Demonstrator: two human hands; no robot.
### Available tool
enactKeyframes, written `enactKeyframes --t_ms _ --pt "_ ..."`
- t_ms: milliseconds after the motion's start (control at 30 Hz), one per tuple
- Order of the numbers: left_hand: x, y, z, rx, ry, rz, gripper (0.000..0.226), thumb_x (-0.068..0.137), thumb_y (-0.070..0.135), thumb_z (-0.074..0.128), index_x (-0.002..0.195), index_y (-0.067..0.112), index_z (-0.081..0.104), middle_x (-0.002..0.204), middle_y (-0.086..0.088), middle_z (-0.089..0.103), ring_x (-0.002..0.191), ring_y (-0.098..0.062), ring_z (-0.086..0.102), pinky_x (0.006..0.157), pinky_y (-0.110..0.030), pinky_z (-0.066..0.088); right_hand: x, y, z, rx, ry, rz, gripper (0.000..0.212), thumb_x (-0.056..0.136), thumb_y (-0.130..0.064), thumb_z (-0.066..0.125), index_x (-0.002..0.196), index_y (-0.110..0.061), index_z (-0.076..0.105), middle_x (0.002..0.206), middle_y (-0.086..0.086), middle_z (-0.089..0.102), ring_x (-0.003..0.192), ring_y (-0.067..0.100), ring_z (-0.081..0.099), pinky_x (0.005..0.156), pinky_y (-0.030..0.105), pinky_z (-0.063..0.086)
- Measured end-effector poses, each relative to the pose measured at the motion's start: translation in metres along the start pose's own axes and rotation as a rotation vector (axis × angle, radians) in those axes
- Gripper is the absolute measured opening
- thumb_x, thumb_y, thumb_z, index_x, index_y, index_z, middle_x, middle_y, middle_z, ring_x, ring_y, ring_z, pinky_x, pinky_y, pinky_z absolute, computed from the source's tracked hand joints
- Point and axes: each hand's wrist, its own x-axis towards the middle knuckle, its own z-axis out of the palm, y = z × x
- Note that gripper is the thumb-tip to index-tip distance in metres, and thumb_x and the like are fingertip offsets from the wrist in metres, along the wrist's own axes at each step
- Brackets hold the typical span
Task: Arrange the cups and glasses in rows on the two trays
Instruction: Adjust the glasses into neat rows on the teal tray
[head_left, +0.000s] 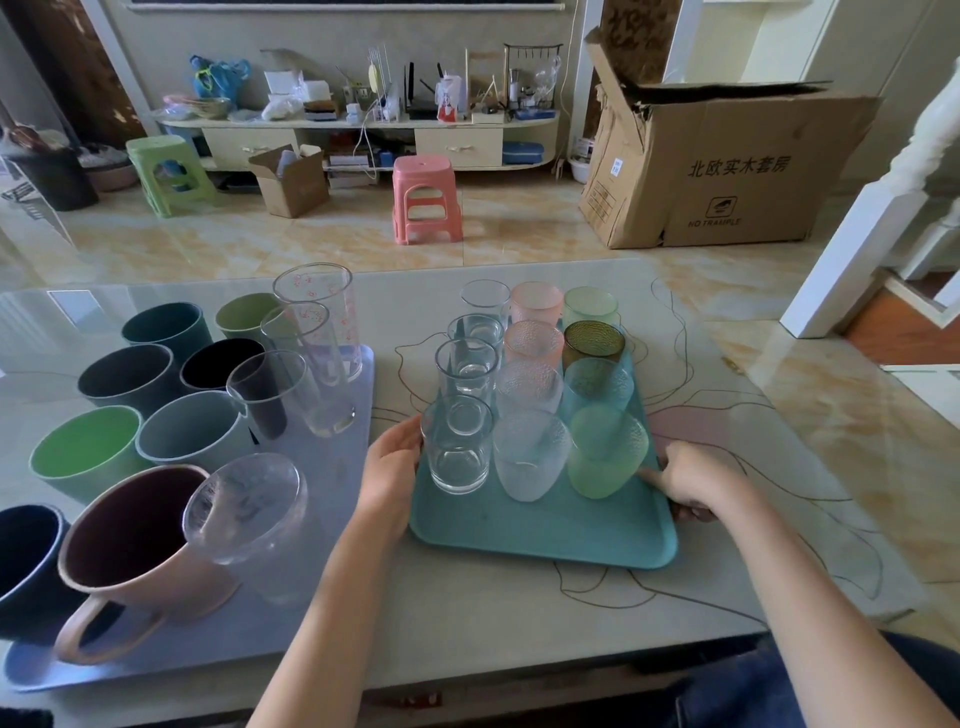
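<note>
A: What kind of place?

B: A home, living room. Marble-look table (519, 613) near; glossy tiled floor (519, 228) beyond.

A: What shows it?

B: Low TV cabinet (358, 136) at the far wall, cluttered. Pink plastic stool (425, 198), green stool (169, 174), big cardboard box (737, 171) far right.

two trays (545, 535) — twelve glasses (527, 457)
</note>
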Motion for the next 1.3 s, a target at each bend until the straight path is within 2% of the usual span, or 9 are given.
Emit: enactKeyframes --t_ms 100,233,467,600,733,933,1100,1167,1300 --pt "-0.007 -0.001 0.003 -0.019 -0.080 0.013 0.064 0.076 -0.031 0.033 0.116 0.010 0.060 0.103 -0.004 0.069 0.084 -0.012 0.069 0.072 -0.021 0.056 0.015 0.014 0.006 0.079 0.191 -0.042 0.036 0.095 -0.025 0.050 0.063 -0.014 0.037 0.059 0.003 0.044 0.050 0.017 0.038 0.046 0.027 0.030" --pt "-0.016 -0.016 0.023 -0.056 -0.138 0.021 0.066 0.075 -0.033 0.038 0.131 -0.001 0.049 0.129 -0.008 0.058 0.116 -0.014 0.058 0.096 -0.022 0.046 0.040 0.042 -0.002 0.074 0.435 -0.036 0.030 0.091 -0.025 0.053 0.065 -0.014 0.043 0.063 0.005 0.047 0.059 0.022 0.043 0.051 0.030 0.030" --pt "-0.025 -0.018 0.036 -0.045 -0.122 0.019 0.064 0.078 -0.031 0.034 0.134 -0.001 0.047 0.127 -0.001 0.057 0.118 -0.009 0.053 0.093 -0.012 0.045 0.048 0.055 -0.012 0.112 0.416 -0.034 0.035 0.089 -0.025 0.056 0.061 -0.013 0.038 0.060 0.003 0.041 0.069 0.025 0.043 0.051 0.031 0.027" --pt "-0.027 -0.015 0.033 -0.025 -0.127 0.005 0.065 0.078 -0.031 0.033 0.134 -0.001 0.046 0.134 -0.005 0.054 0.119 -0.010 0.053 0.100 -0.023 0.041 0.039 0.052 -0.014 0.097 0.386 0.004 0.017 0.090 -0.021 0.054 0.087 -0.004 0.052 0.091 0.018 0.060 0.083 0.030 0.051 0.068 0.033 0.039" --pt "-0.045 0.000 0.037 0.007 -0.114 0.023 0.069 0.079 -0.030 0.024 0.127 0.013 0.049 0.112 0.009 0.058 0.093 -0.005 0.058 0.068 -0.004 0.048 0.023 0.042 -0.015 0.113 0.449 0.001 0.020 0.090 -0.008 0.043 0.107 -0.006 0.055 0.107 0.020 0.060 0.092 0.034 0.055 0.075 0.036 0.046" --pt "-0.050 0.025 0.027 0.098 0.028 0.118 0.063 0.085 -0.015 0.026 0.143 0.008 0.036 0.147 -0.002 0.041 0.135 -0.012 0.039 0.100 -0.013 0.027 -0.030 0.004 -0.010 0.554 0.977 -0.234 0.032 0.084 0.009 0.035 0.100 -0.006 0.058 0.092 0.011 0.063 0.081 0.027 0.054 0.071 0.029 0.041" --pt "-0.066 0.068 0.016 0.084 -0.009 0.284 0.059 0.088 -0.013 0.029 0.141 0.010 0.041 0.109 0.014 0.055 0.084 0.009 0.047 0.055 0.007 0.035 -0.079 -0.048 0.011 0.724 1.135 -0.557 0.032 0.080 0.013 0.032 0.089 -0.004 0.058 0.086 0.013 0.062 0.077 0.022 0.056 0.070 0.025 0.047" --pt "-0.070 0.086 0.008 0.081 -0.022 0.341 0.063 0.085 -0.015 0.028 0.140 0.011 0.042 0.122 0.007 0.058 0.099 0.006 0.051 0.074 0.005 0.037 -0.097 -0.072 0.027 0.668 1.112 -0.744 0.029 0.080 0.010 0.034 0.085 -0.004 0.058 0.082 0.009 0.059 0.075 0.019 0.052 0.067 0.012 0.041" --pt "-0.074 0.129 -0.031 0.100 -0.002 0.504 0.074 0.074 -0.022 0.024 0.138 0.008 0.044 0.142 -0.005 0.047 0.132 -0.015 0.041 0.108 -0.022 0.030 -0.118 -0.126 0.067 0.644 0.870 -0.987 0.025 0.087 0.000 0.035 0.089 -0.012 0.057 0.081 -0.001 0.057 0.078 0.010 0.055 0.068 0.016 0.045"
